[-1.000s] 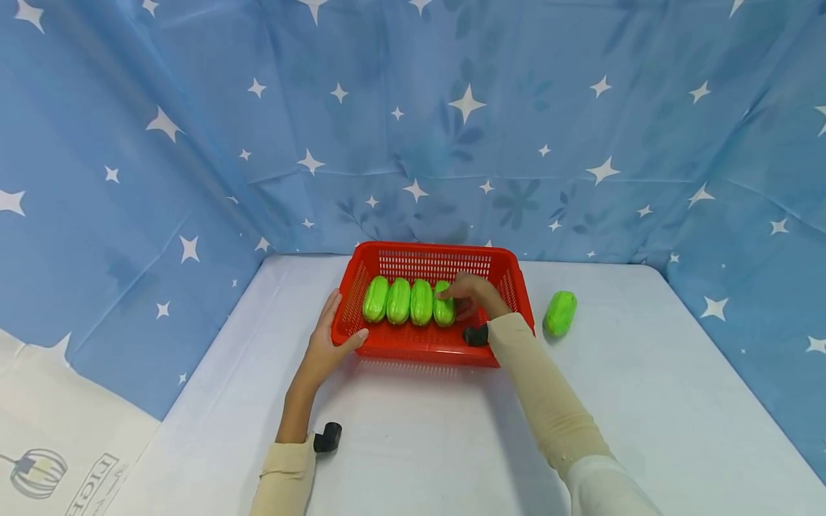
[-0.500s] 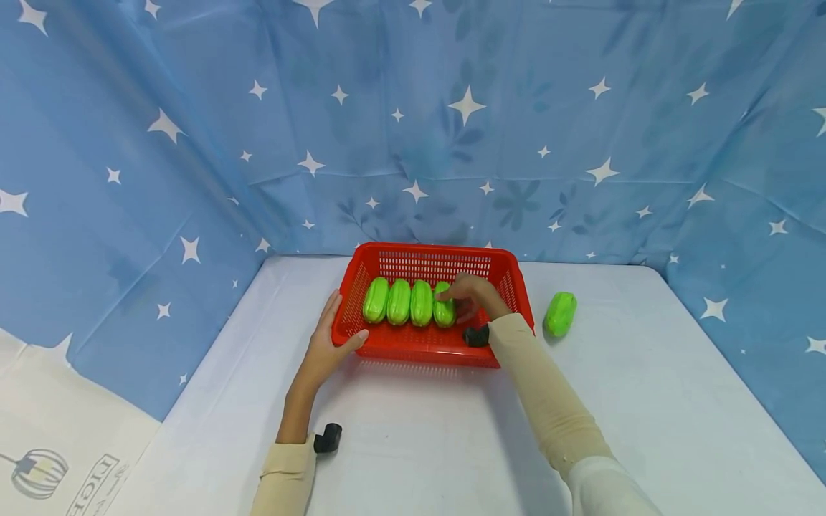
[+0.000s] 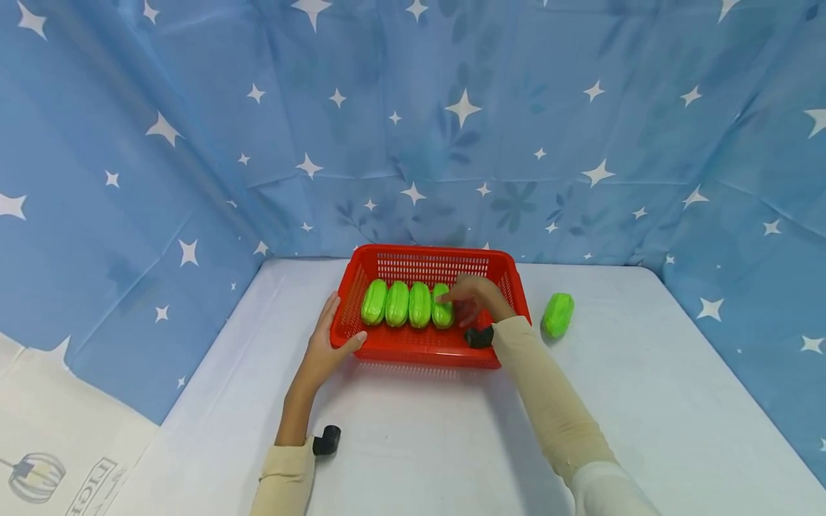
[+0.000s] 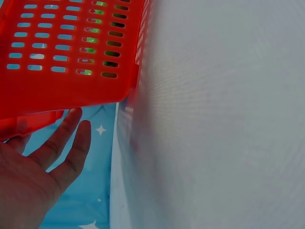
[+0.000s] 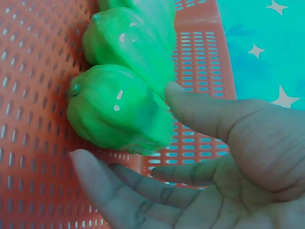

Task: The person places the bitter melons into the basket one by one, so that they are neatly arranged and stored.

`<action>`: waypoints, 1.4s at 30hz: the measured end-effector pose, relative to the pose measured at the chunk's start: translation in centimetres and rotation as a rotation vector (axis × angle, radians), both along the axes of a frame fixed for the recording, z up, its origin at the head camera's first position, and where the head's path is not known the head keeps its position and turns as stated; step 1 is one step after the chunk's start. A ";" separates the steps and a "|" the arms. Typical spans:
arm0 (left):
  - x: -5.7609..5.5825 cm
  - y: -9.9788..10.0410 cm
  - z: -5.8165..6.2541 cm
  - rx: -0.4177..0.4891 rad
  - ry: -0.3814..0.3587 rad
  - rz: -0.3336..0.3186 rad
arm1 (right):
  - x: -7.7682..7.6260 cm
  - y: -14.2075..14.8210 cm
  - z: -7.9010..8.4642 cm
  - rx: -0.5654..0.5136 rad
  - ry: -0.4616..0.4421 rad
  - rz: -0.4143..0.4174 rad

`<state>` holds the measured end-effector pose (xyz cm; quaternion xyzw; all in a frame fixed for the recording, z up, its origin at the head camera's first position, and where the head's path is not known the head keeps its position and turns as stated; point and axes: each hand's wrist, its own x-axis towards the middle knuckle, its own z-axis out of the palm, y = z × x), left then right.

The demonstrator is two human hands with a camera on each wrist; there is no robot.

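Observation:
A red perforated plastic basket [image 3: 426, 355] holds several glossy green, ridged, melon-like fruits in a side-by-side row. My left hand [image 3: 325, 351] rests at the basket's front left corner, fingers spread along the left side and thumb by the front rim. In the left wrist view, the fingers of that hand [image 4: 52, 157] reach loosely under the rim. My right hand [image 3: 476, 295] is inside the basket beside the rightmost green fruit [image 3: 442, 312]. From the right wrist, the thumb tip [image 5: 174, 88] lies right at that fruit [image 5: 116, 107], while the other fingers extend below it, apart from its surface.
Another green fruit [image 3: 558, 315] lies on the white tabletop [image 3: 645, 401], right of the basket. A blue curtain with white stars [image 3: 464, 172] stands close behind the basket and along both sides. Basket floor shows to the right of the row.
The right wrist has shifted very slightly to the right, its fingers still beside the rightmost fruit. The left hand, basket and fruits stay in place.

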<state>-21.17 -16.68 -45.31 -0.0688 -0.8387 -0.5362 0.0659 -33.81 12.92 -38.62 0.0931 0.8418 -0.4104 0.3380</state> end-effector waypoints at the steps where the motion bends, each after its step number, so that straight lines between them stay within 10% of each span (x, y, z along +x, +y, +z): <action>1: 0.0 0.0 0.0 -0.002 0.001 -0.003 | 0.1 0.1 0.0 0.008 -0.008 0.008; 18: -0.2 0.2 0.2 0.007 0.013 -0.007 | 1.4 1.1 2.8 -0.035 0.037 0.080; 28: -0.2 -0.1 -0.2 0.034 0.013 -0.023 | 3.0 3.6 5.3 -0.184 0.387 0.085; 36: -0.2 0.1 -0.3 0.026 0.020 -0.019 | 3.9 8.8 6.0 -0.333 0.643 -0.067; 42: -0.1 0.0 -0.2 0.009 0.015 -0.009 | 4.8 13.0 4.2 -0.495 0.737 -0.356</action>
